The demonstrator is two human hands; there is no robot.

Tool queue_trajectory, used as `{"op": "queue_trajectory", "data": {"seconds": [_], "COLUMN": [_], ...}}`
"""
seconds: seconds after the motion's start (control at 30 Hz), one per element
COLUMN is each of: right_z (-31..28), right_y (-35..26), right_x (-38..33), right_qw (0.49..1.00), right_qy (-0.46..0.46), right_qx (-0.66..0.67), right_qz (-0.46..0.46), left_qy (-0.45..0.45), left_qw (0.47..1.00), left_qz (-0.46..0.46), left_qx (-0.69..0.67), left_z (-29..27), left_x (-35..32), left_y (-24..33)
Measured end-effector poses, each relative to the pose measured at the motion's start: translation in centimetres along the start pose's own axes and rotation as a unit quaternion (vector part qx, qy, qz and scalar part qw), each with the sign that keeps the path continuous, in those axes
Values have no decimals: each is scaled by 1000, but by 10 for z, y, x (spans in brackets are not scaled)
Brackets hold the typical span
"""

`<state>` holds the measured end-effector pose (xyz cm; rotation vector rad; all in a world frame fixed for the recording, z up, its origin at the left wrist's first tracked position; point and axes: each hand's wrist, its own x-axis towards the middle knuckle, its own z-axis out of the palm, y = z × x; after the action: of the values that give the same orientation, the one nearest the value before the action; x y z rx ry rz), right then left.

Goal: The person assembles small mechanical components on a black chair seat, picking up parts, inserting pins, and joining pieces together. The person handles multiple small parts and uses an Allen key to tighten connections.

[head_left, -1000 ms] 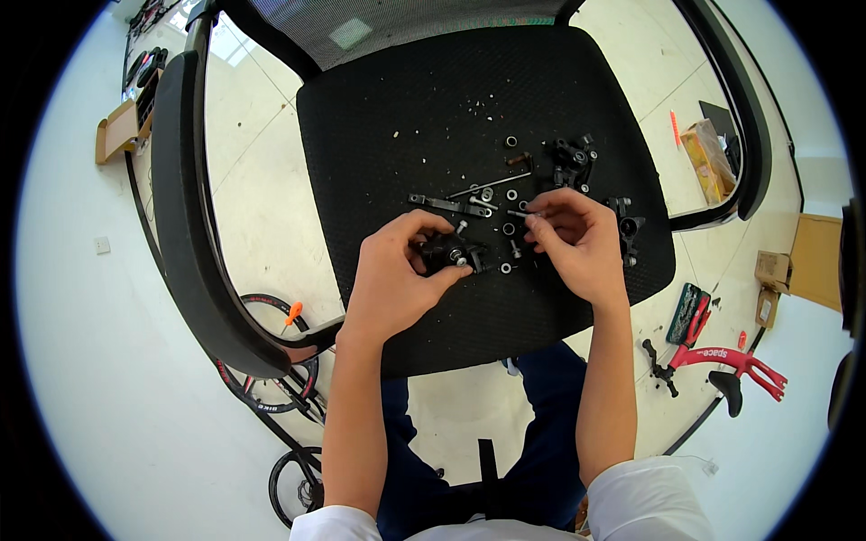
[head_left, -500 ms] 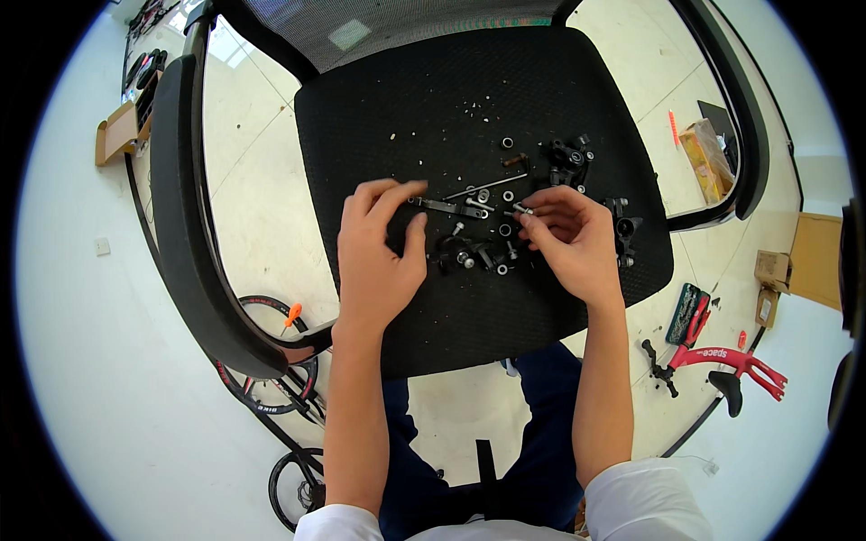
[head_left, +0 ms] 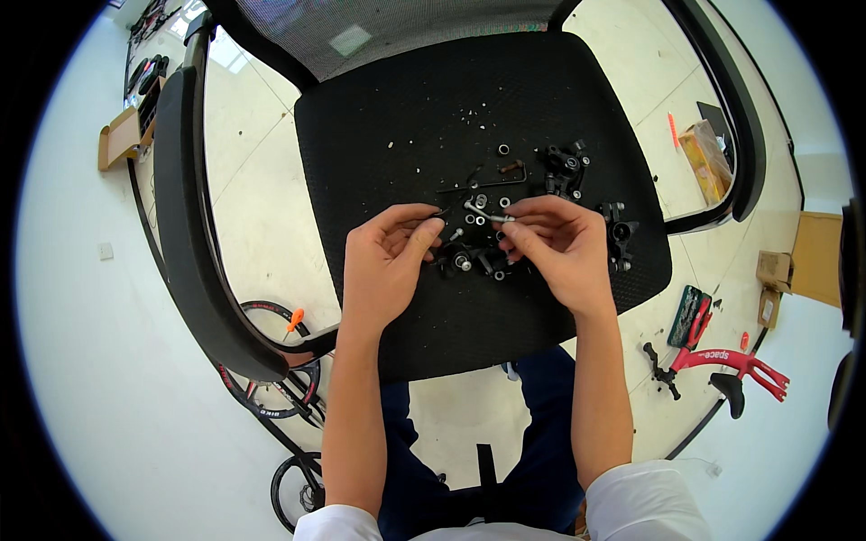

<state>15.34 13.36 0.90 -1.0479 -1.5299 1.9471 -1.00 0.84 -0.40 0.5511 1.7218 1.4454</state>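
My left hand point(head_left: 390, 261) is closed in a pinch over the black chair seat point(head_left: 361, 135), on a small dark lever-like arm point(head_left: 463, 187) that is partly hidden by the fingers. Facing it, my right hand point(head_left: 559, 248) pinches a silver bolt point(head_left: 487, 214), whose free end points toward the left hand. Below and between the hands lies a black brake-caliper-like part point(head_left: 462, 260) with small bolts around it. Several washers and nuts, among them a ring nut point(head_left: 503, 150), are scattered past the fingertips. A black hex key point(head_left: 492, 187) rests just beyond them.
Two more black caliper-like parts sit at the seat's right, one farther point(head_left: 564, 167) and one nearer point(head_left: 620, 233). Armrests point(head_left: 176, 207) flank the seat. On the floor are a red bike frame point(head_left: 722, 358), a wheel point(head_left: 271, 311) and an open cardboard box point(head_left: 119, 140).
My left hand has closed and picked up the dark arm from the seat. My right hand has shifted slightly left, bringing the bolt closer to the left hand. The hex key's position has changed.
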Motion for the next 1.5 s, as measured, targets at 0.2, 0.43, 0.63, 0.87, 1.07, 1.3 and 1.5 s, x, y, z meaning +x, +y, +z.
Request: {"op": "queue_trajectory", "data": {"seconds": [0.2, 0.43, 0.63, 0.87, 1.07, 1.3, 1.5], "right_z": [22, 22, 21, 19, 20, 26, 28], "right_y": [3, 4, 4, 0, 3, 8, 16], "right_x": [-3, -3, -3, -6, -6, -6, -3], "right_qw": [999, 999, 999, 999, 1000, 1000, 986], "right_qy": [-19, -18, -21, -29, -28, -16, -7], "right_qx": [31, 42, 37, -18, 2, -9, -165], "right_qz": [-14, -22, -29, -14, 2, 20, -18], "left_qy": [-20, -80, -90, -77, -67, -36, -37], "left_qw": [994, 986, 975, 981, 987, 993, 994], "left_qz": [-12, -42, -76, -46, -51, -39, -27], "left_qx": [-110, -140, -186, -174, -139, -101, -99], "left_z": [5, 2, 1, 3, 4, 7, 14], "left_x": [-3, -6, -5, -5, -6, -8, -8], "left_y": [5, 9, 4, 6, 7, 4, 8]}}
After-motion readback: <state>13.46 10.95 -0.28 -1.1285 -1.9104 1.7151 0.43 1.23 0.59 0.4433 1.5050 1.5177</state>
